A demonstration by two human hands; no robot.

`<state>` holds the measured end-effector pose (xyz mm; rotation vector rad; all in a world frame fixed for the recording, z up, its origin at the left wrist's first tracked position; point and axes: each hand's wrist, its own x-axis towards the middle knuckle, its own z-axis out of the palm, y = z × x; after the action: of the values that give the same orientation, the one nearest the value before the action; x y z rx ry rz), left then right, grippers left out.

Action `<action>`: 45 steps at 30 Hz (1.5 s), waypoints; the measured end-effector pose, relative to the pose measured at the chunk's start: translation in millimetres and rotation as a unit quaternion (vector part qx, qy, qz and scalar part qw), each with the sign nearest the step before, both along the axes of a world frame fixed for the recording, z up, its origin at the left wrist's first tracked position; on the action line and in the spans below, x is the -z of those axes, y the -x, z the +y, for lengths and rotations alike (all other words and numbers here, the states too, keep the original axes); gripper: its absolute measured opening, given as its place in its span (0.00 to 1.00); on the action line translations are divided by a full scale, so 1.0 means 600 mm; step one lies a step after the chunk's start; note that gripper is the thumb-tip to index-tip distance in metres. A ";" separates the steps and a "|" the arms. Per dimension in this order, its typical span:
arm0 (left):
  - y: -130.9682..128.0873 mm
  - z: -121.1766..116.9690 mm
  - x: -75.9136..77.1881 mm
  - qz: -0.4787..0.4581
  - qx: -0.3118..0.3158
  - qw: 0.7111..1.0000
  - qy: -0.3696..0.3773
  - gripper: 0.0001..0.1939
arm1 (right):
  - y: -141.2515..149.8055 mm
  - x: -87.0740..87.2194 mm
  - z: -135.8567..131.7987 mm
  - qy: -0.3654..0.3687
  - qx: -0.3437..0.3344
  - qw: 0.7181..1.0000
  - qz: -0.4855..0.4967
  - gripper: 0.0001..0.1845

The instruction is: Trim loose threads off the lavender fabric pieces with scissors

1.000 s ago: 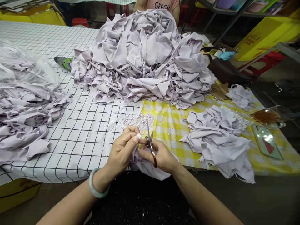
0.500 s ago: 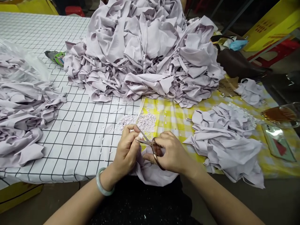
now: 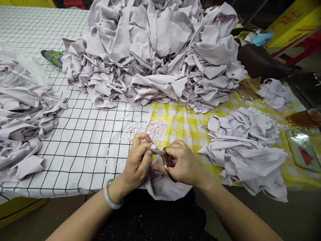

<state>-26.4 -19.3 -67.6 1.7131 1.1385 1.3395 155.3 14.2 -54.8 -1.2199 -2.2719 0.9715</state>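
Observation:
My right hand (image 3: 184, 164) is closed around the handles of a pair of scissors (image 3: 164, 160). The scissors' blades are spread and reach to the fingers of my left hand (image 3: 137, 160). My left hand pinches the edge of a pale lilac cloth piece (image 3: 167, 187), part of it between the blades. Below my hands, the rest of this cloth hangs over the table's front edge toward my lap. Just beyond my fingers lies a heap of small lilac fabric snippets (image 3: 156, 130).
A large mound of lilac cloth pieces (image 3: 160, 50) fills the back middle. Another pile (image 3: 22, 124) with clear plastic lies left, a smaller pile (image 3: 245, 147) right. A phone (image 3: 302, 150) and a glass of brown liquid (image 3: 304, 117) stand far right.
The view has shifted slightly, so the piles appear a little farther out. My hands stay nearly in place, the scissors still spread at the cloth edge.

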 end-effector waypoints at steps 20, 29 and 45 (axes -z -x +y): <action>-0.018 0.023 0.017 0.033 0.034 0.999 0.016 0.12 | -0.018 0.019 -0.010 0.097 0.101 0.990 -0.002 0.30; 0.036 -0.006 -0.023 -0.059 0.055 0.987 0.140 0.15 | -0.093 0.026 -0.004 0.172 0.184 0.958 0.137 0.22; 0.180 -0.082 -0.047 -0.243 -0.114 0.951 0.156 0.12 | -0.128 0.048 -0.088 0.013 0.135 0.987 0.087 0.08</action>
<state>-134.5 -68.7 -39.4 0.9738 1.1953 1.5158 232.4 -38.4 -83.9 -1.3542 -1.9071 0.9659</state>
